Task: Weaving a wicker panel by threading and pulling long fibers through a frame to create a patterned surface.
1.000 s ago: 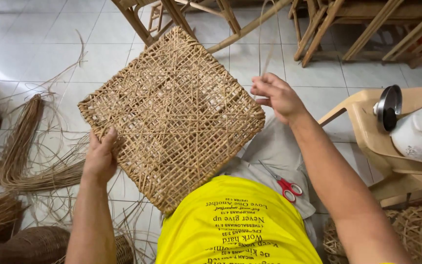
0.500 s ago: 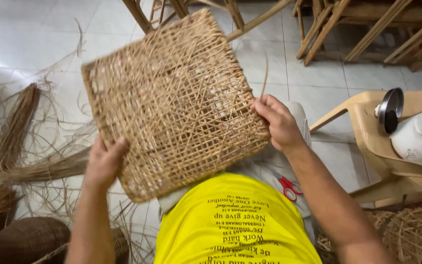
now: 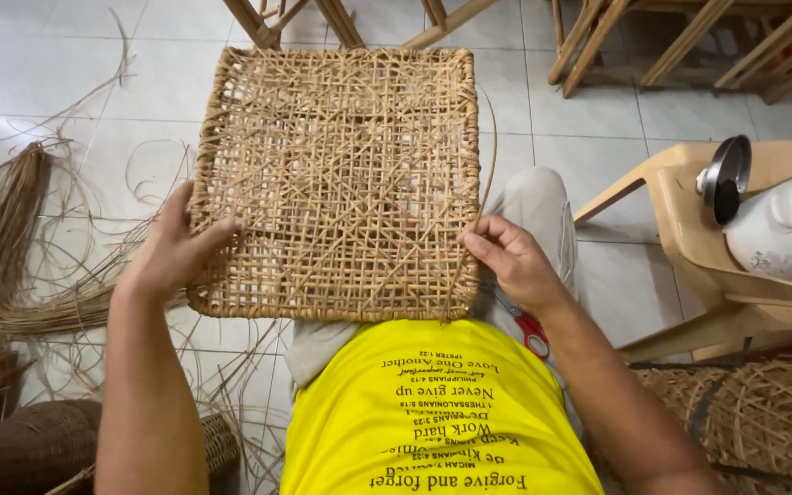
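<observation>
A square woven rattan panel (image 3: 341, 174) rests on my lap, its edges now squared to my view. My left hand (image 3: 173, 247) grips its left edge, thumb on the weave. At the panel's lower right edge my right hand (image 3: 506, 261) pinches a thin loose rattan strand (image 3: 489, 156) that curves up along the right side. Red-handled scissors (image 3: 532, 330) lie on my right thigh, partly under my right wrist.
Loose rattan strips and bundles (image 3: 20, 247) litter the tiled floor at left. Dark woven baskets (image 3: 29, 445) sit bottom left. A tan plastic chair (image 3: 708, 247) holds a white pot (image 3: 781, 229) at right. Wooden chair frames (image 3: 671, 46) stand behind; woven work (image 3: 763, 422) lies bottom right.
The panel turned clockwise from a diamond stance to square. My right hand came down from above the panel to its lower right edge, still holding the strand. My left hand shifted up the left edge.
</observation>
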